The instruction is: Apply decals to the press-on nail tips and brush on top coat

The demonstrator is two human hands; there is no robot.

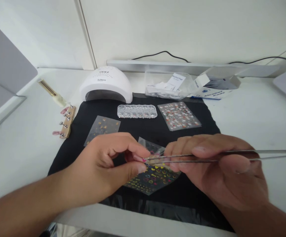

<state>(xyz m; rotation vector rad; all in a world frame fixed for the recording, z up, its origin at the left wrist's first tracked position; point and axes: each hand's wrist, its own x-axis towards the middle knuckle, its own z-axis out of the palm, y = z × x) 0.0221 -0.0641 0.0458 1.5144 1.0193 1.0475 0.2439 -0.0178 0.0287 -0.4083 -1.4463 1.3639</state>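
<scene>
Thumb and index finger of my left hand [108, 168] are pinched together on a small piece with a pink mark [144, 160]; its kind is too small to tell. Metal tweezers [182, 159] lie across my right hand [221, 168], which is closed around them. Their tips point left and meet near the left fingertips. A clear film [161, 160] shows between the two hands; which hand holds it I cannot tell. Beneath the hands lies a sticker sheet [155, 181] with yellow, pink and green designs, partly covered by the fingers.
A black mat [138, 128] carries a gold-flecked sheet [102, 126], a divided rhinestone case [137, 111] and another sticker sheet [179, 116]. Behind stand a white nail lamp [105, 80], a clear box [167, 87] and an alcohol pad box [217, 90]. At left is a nail stand [68, 121].
</scene>
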